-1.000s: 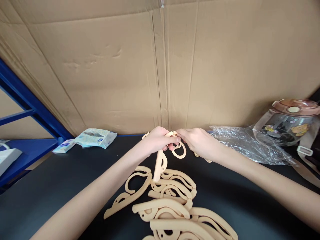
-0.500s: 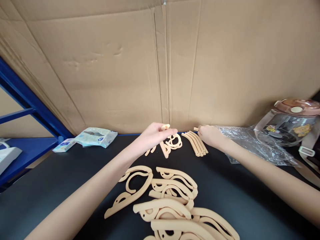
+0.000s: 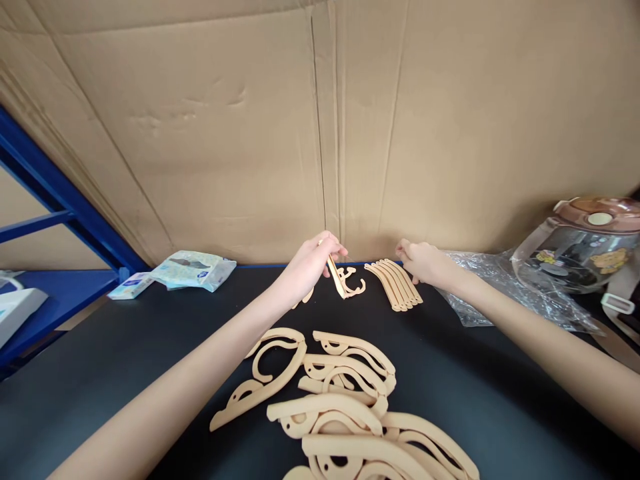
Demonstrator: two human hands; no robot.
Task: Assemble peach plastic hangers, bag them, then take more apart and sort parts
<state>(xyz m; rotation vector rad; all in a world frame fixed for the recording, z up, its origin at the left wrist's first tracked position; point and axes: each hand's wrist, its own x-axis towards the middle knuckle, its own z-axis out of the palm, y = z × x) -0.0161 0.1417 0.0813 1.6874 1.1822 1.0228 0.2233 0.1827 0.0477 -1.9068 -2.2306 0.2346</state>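
My left hand (image 3: 313, 261) is closed around a beige plastic folding-hanger arm (image 3: 338, 279), which slants down toward the table. Just behind and beside it lie hanger hooks (image 3: 356, 287), partly covered by the arm. My right hand (image 3: 424, 262) hovers at the right end of a row of thin curved beige strips (image 3: 393, 285). Its fingers are loosely bent and apart, with nothing visible between them; one fingertip is close to the outermost strip. Nearer to me lies a group of folded beige travel hangers (image 3: 345, 407), overlapping one another, with one hanger (image 3: 265, 393) on the left.
A cardboard wall (image 3: 240, 133) rises behind the black table (image 3: 120, 360). At right, a clear plastic bag (image 3: 480, 287) lies beside a transparent bottle (image 3: 575, 257) with a strap. Tissue packs (image 3: 193, 270) sit at back left, near a blue metal frame (image 3: 70, 217).
The strip in my right hand is out of its fingers, and the row looks wider. My left hand has turned, tilting the hanger arm downward over the hooks.
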